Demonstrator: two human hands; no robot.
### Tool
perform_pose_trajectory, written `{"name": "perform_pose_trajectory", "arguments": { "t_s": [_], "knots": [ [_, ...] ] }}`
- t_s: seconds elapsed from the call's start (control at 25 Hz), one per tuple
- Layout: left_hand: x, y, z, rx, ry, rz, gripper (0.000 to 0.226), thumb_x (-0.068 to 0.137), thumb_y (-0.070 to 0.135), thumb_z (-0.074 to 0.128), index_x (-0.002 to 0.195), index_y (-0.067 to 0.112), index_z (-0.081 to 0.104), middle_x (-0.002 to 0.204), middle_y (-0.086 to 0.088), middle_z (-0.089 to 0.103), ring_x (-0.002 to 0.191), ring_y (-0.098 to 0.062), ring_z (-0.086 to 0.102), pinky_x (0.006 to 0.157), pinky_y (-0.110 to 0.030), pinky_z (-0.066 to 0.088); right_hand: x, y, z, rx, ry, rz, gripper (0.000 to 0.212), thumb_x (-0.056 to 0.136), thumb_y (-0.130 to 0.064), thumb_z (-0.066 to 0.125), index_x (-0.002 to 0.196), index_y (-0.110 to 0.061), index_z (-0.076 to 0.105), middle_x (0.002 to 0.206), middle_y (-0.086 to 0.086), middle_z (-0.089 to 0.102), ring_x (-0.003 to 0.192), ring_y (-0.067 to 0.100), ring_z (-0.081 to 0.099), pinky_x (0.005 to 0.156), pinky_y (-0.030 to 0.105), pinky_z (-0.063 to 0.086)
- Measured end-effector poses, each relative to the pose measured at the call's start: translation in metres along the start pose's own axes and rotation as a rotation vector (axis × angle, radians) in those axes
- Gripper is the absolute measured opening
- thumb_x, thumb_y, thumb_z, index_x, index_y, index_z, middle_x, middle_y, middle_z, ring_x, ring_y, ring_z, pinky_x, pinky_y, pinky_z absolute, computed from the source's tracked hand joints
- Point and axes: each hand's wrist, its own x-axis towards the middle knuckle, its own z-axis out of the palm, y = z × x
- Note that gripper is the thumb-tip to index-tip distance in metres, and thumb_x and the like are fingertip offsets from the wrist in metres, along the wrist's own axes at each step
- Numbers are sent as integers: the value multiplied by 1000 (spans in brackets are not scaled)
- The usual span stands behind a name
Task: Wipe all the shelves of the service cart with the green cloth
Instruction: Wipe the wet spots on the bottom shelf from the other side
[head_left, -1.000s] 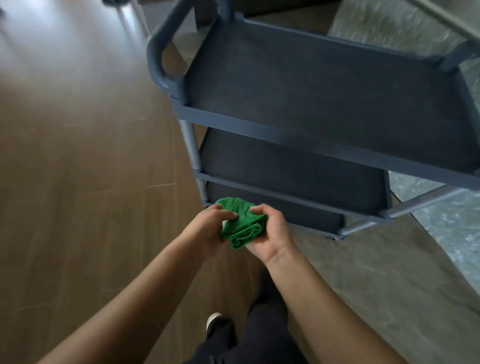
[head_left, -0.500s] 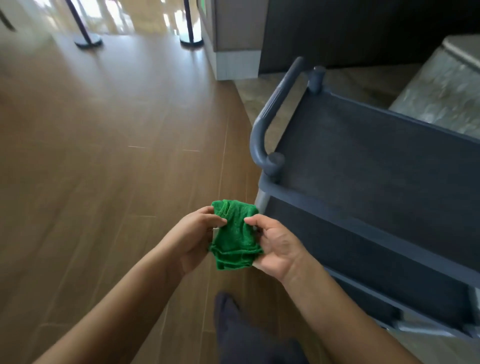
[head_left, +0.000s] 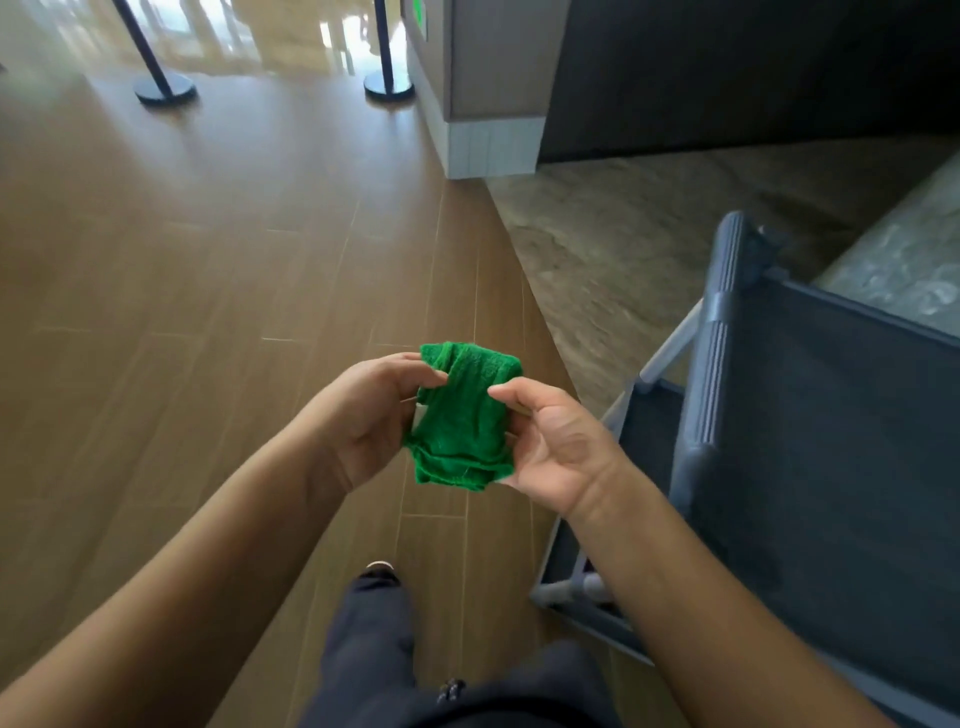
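A folded green cloth (head_left: 462, 421) hangs in the middle of the view, held between both hands above the wooden floor. My left hand (head_left: 363, 415) pinches its upper left edge. My right hand (head_left: 556, 447) grips its right side with thumb on top and fingers behind. The dark grey service cart (head_left: 831, 447) stands at the right, apart from the cloth. Its ribbed handle (head_left: 714, 332) runs along the near left side of the top shelf. Part of a lower shelf (head_left: 649, 426) shows beneath. The cart's right part runs out of frame.
Two stanchion bases (head_left: 165, 94) (head_left: 388, 85) stand far back on the wooden floor. A column with a white base (head_left: 491, 140) rises at the back centre. A stone-look floor strip (head_left: 623, 249) lies behind the cart. My dark trouser legs and shoe (head_left: 379, 571) are below.
The view has swung left and up, so the cart has slid to the right edge. Both hands keep the cloth, which now hangs more unfolded and upright between them.
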Motion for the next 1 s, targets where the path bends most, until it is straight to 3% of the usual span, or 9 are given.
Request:
{"name": "perform_pose_trajectory", "arguments": {
  "t_s": [0.24,0.44,0.56,0.76,0.92,1.0],
  "knots": [
    [106,113,-40,127,-157,-56,31,89,1,42,115,0,60,94,-12,66,70,-19,64,73,-32,51,89,-70,67,182,78,-143,33,87,-8,50,119,-9,58,107,12,61,98,29,57,78,48,50],
    [208,174,-29,175,-257,-115,34,89,1,44,119,-3,60,103,-16,63,74,-22,62,76,-33,50,151,-147,76,268,140,-229,29,86,-10,49,113,-11,58,101,11,59,99,29,55,83,49,48],
    [282,209,1,232,-323,-146,25,89,2,45,102,4,65,91,-10,68,67,-17,65,70,-30,53,190,-209,61,286,196,-300,21,86,-12,48,103,-11,61,93,10,60,92,28,57,78,46,50],
    [402,266,76,296,-382,-181,25,89,3,46,107,5,64,96,-10,67,73,-19,63,75,-32,50,238,-327,27,316,311,-382,13,86,-10,50,85,-11,63,79,8,61,74,23,58,70,39,50],
    [484,305,147,378,-454,-197,32,91,4,46,120,-1,59,115,-18,63,97,-29,58,99,-43,44,259,-418,-7,369,374,-433,18,86,-12,50,102,-12,60,86,9,59,79,25,58,65,36,52],
    [522,317,181,403,-519,-210,28,91,4,46,115,2,61,110,-15,64,93,-27,61,93,-39,48,266,-452,-25,406,392,-479,22,86,-12,51,107,-11,59,88,10,57,78,25,58,59,35,53]
  ]
}}
